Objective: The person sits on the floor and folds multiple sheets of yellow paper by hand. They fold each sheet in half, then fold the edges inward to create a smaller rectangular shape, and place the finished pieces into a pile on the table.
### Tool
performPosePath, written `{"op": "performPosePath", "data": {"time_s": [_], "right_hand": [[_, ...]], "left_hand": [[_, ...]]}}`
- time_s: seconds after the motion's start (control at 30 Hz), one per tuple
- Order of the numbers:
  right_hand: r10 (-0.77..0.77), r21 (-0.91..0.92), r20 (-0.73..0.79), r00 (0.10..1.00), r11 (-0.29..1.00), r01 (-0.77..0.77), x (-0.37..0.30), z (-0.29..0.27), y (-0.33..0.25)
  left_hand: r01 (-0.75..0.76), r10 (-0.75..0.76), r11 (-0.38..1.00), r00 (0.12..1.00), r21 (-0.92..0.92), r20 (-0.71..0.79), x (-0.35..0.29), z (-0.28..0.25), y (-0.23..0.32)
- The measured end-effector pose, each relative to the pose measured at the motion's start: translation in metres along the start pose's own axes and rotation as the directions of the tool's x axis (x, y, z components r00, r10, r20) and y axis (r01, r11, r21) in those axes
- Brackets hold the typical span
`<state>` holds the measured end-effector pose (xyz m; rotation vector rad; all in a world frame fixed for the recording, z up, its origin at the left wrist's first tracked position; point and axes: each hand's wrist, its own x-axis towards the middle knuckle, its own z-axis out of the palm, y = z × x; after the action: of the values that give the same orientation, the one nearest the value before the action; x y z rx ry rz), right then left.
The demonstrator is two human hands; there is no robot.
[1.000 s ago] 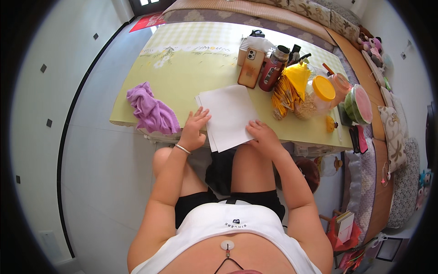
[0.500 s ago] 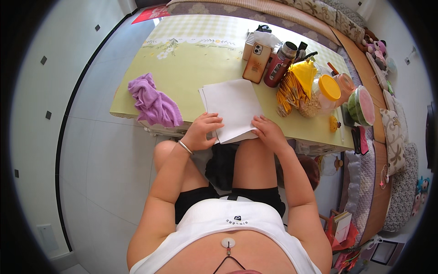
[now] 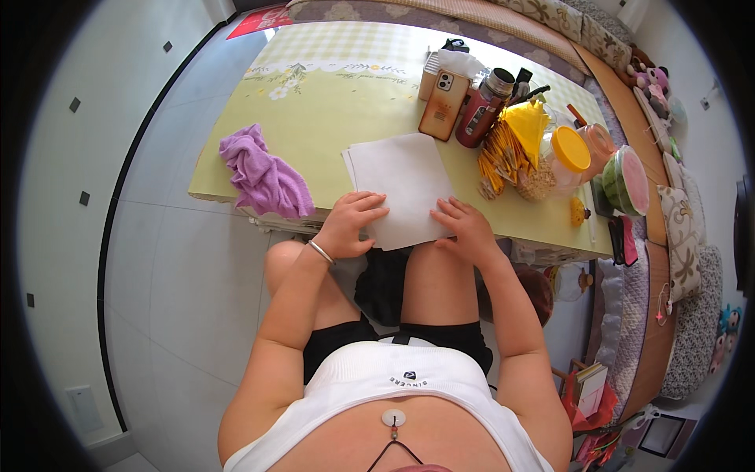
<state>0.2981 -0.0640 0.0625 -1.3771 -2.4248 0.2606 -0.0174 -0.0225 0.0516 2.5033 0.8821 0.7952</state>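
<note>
A small stack of white paper sheets (image 3: 405,181) lies at the near edge of the table, its lower part reaching past that edge above my lap. At the upper left corner a sheet below sticks out slightly from the top one. My left hand (image 3: 353,223), with a silver bangle at the wrist, rests on the stack's left side, fingers stretched over the paper. On the lower right side lies my right hand (image 3: 465,228), fingers apart and flat on the top sheet, thumb near the bottom corner. Neither hand is closed in a fist.
A purple cloth (image 3: 263,175) lies at the table's left. Behind the paper, a phone (image 3: 445,105) leans upright beside a dark red flask (image 3: 481,110). To the right are yellow packets (image 3: 511,145), a yellow-lidded jar (image 3: 568,157) and a cut watermelon (image 3: 625,181).
My right hand has shifted slightly left, its fingers more spread. The lower sheet that showed at the bottom right is now hidden under the top one. My left hand has barely moved.
</note>
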Motion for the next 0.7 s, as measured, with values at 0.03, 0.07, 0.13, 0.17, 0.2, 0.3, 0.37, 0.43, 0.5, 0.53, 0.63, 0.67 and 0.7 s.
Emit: {"op": "performPosePath", "data": {"time_s": [0.03, 0.07, 0.13, 0.17, 0.2, 0.3, 0.37, 0.43, 0.5, 0.53, 0.63, 0.67, 0.7], "right_hand": [[-0.005, 0.000, -0.010, 1.000, 1.000, 0.005, -0.001, 0.001, 0.002], [-0.010, 0.001, -0.021, 1.000, 1.000, 0.010, -0.002, 0.004, 0.005], [-0.034, 0.013, -0.045, 0.998, 0.999, 0.035, -0.004, 0.008, 0.012], [-0.053, 0.024, -0.060, 0.997, 0.998, 0.054, -0.004, 0.008, 0.016], [-0.074, 0.035, -0.073, 0.995, 0.996, 0.076, -0.002, 0.006, 0.015], [-0.057, 0.061, -0.059, 0.997, 0.996, 0.061, -0.002, -0.006, 0.006], [-0.054, 0.069, -0.071, 0.996, 0.996, 0.059, -0.001, -0.006, 0.004], [-0.052, 0.068, -0.073, 0.996, 0.996, 0.057, -0.003, -0.006, 0.007], [-0.058, 0.069, -0.065, 0.996, 0.996, 0.062, -0.002, -0.001, 0.013], [-0.057, 0.073, -0.062, 0.996, 0.995, 0.061, -0.003, -0.003, 0.013], [-0.059, 0.081, -0.059, 0.997, 0.995, 0.063, -0.004, -0.008, 0.010], [-0.063, 0.079, -0.061, 0.996, 0.995, 0.068, -0.004, -0.008, 0.011], [-0.068, 0.076, -0.065, 0.996, 0.994, 0.072, -0.005, -0.008, 0.011]], "left_hand": [[-0.001, 0.001, 1.000, 1.000, 0.013, 0.010, 0.000, 0.000, 0.000], [-0.002, 0.002, 1.000, 1.000, 0.027, 0.019, 0.001, 0.000, 0.000], [-0.002, 0.001, 1.000, 1.000, 0.011, 0.023, 0.001, 0.000, -0.002], [-0.002, 0.002, 1.000, 1.000, 0.003, 0.025, 0.001, 0.001, -0.003], [-0.003, 0.003, 1.000, 1.000, 0.007, 0.024, 0.000, 0.001, -0.005], [-0.004, 0.004, 1.000, 1.000, 0.003, 0.014, 0.000, 0.003, -0.010], [0.001, -0.001, 1.000, 1.000, -0.023, -0.005, 0.002, 0.004, -0.010], [0.001, -0.001, 1.000, 1.000, -0.013, -0.007, 0.003, 0.004, -0.010], [0.006, -0.006, 1.000, 1.000, -0.009, -0.010, 0.004, 0.004, -0.009], [0.011, -0.011, 1.000, 1.000, -0.010, -0.012, 0.004, 0.003, -0.008], [0.015, -0.015, 1.000, 1.000, -0.015, -0.011, 0.004, 0.002, -0.008], [0.015, -0.015, 1.000, 1.000, -0.017, -0.010, 0.004, 0.002, -0.008], [0.018, -0.018, 1.000, 1.000, -0.020, -0.003, 0.004, 0.002, -0.009]]}}
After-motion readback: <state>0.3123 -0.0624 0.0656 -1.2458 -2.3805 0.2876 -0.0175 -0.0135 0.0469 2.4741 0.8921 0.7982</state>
